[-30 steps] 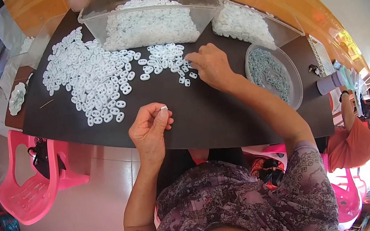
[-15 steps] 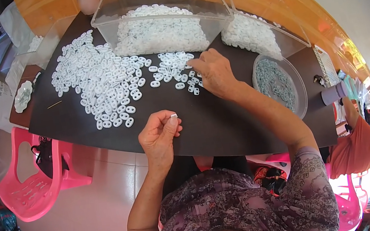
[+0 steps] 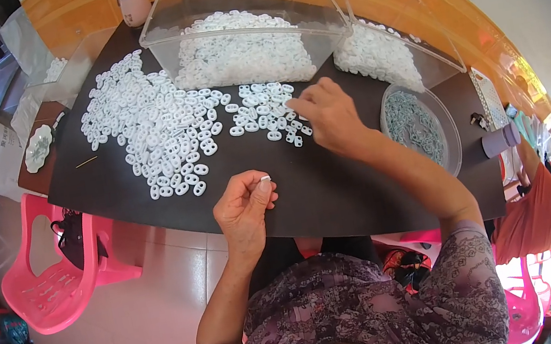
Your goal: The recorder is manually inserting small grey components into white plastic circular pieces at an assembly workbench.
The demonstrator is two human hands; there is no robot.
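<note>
Just beside right hand (image 3: 332, 117), white pieces (image 3: 266, 109) (loose)

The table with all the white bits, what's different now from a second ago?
Mostly the view shifted: the table and the things on it now sit a little lower and further right in the picture, and more of the pink bottle shows. Nothing was visibly picked up or let go. The left hand still pinches a small white piece; the right hand is still by the small white pile.
</note>
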